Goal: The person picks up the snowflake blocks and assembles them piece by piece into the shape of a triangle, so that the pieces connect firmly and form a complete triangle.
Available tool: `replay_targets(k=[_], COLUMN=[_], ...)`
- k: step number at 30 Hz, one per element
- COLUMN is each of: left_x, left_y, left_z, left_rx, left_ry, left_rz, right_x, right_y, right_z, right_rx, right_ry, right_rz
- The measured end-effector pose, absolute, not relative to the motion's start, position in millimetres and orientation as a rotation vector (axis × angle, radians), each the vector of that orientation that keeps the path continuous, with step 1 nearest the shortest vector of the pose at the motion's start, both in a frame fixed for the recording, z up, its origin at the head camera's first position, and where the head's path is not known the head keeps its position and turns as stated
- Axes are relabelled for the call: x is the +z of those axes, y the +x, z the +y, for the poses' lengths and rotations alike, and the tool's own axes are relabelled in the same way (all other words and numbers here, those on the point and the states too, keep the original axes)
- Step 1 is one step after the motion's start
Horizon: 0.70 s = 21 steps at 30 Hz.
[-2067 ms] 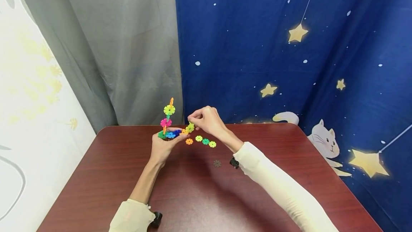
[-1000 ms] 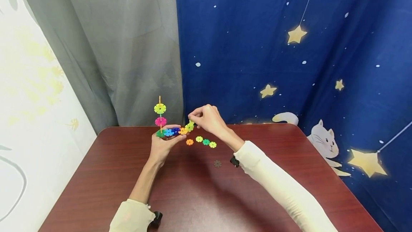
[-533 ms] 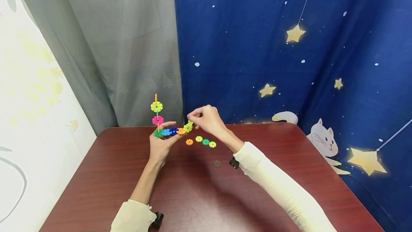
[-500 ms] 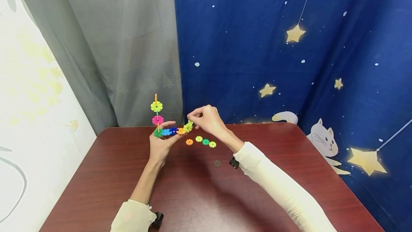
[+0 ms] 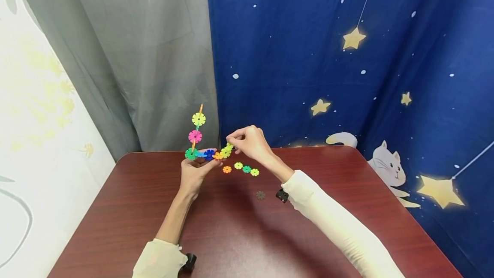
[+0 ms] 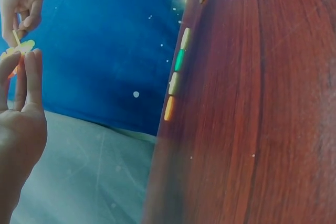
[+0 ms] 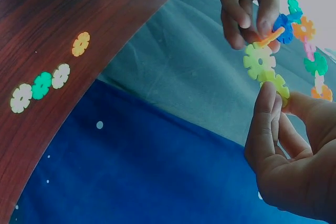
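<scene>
My left hand (image 5: 194, 176) holds a chain of interlocking plastic snowflake discs above the far part of the table, pinching it at an orange disc (image 7: 271, 37). From there the chain runs left through a dark blue disc (image 5: 209, 154) and a light blue one to a green disc (image 5: 191, 154). Above the green disc rises a column with a pink disc (image 5: 194, 136), a yellow-green disc (image 5: 198, 119) and an orange one on top. At the chain's right end, my right hand (image 5: 251, 144) pinches a yellow-green disc (image 7: 276, 84), which meets another yellow-green disc (image 7: 259, 61).
On the brown table (image 5: 224, 235) lie loose discs: an orange one (image 5: 227, 169), a green one (image 5: 246, 169) between two yellow-green ones, and a dark grey one (image 5: 260, 195) closer to me. Curtains (image 5: 270, 55) hang behind the table's far edge.
The disc column swung left, then came back right and a little higher, leaning slightly right now. The green disc has turned its face toward me. Both hands stay nearly in place.
</scene>
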<state>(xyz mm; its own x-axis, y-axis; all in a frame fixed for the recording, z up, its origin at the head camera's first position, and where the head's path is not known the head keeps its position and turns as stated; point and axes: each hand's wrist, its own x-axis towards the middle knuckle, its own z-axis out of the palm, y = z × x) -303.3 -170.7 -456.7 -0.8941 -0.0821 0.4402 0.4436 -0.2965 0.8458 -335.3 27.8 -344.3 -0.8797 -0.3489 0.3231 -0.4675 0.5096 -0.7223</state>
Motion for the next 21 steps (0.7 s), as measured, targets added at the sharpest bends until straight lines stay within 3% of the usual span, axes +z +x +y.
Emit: replay_targets(k=[8,21], left_x=[-459.9,-461.2], left_y=[-305.9,-302.7], left_z=[-164.7,-161.6], left_rx=[-2.228,-2.048], left_ry=[-0.618,-0.508], left_rz=[-1.589,-1.697], right_x=[-344.5,-344.9], right_y=[-331.3,-330.3], right_z=[24.4,20.0], right_rx=[1.264,1.166], right_ry=[0.772,0.826], right_rz=[-2.611,-2.623])
